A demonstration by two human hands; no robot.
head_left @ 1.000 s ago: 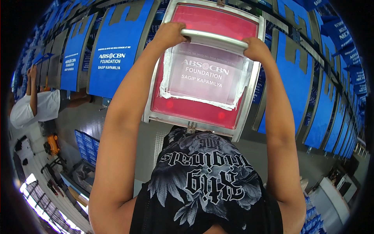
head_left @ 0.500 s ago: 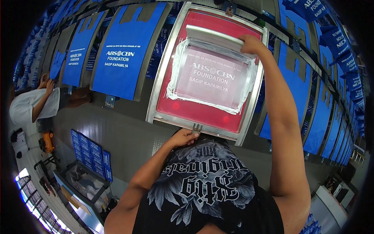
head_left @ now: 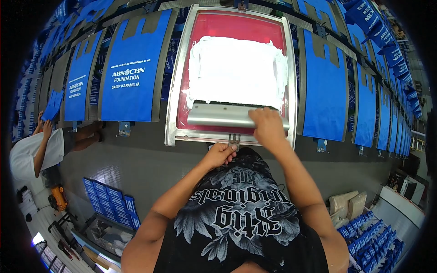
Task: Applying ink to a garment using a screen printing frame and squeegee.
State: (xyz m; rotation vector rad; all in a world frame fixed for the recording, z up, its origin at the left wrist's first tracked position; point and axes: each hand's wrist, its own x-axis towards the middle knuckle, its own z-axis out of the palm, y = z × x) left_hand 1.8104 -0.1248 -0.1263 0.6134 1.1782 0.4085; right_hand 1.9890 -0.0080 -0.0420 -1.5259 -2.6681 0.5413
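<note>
In front of me lies a screen-printing frame (head_left: 175,100) with silver metal edges and red mesh. A thick layer of white ink (head_left: 236,70) covers the middle of the mesh and hides the design. My right hand (head_left: 267,129) is closed over the right part of a long silver squeegee (head_left: 218,115), which rests across the near end of the screen, just below the ink. My left hand (head_left: 221,155) pinches the small metal bracket (head_left: 234,138) at the middle of the frame's near edge. Whatever lies beneath the screen is hidden.
Blue bags (head_left: 129,59) lie on grey boards along the rack to the left, some with white print. Plain blue bags (head_left: 324,86) continue to the right. At the far left a person in a white shirt (head_left: 38,152) handles a blue bag. Blue printed pieces (head_left: 371,239) stand lower right.
My right hand has drawn the squeegee from the far end of the screen to the near end. White ink now covers the previously visible design. My left hand still grips the bracket.
</note>
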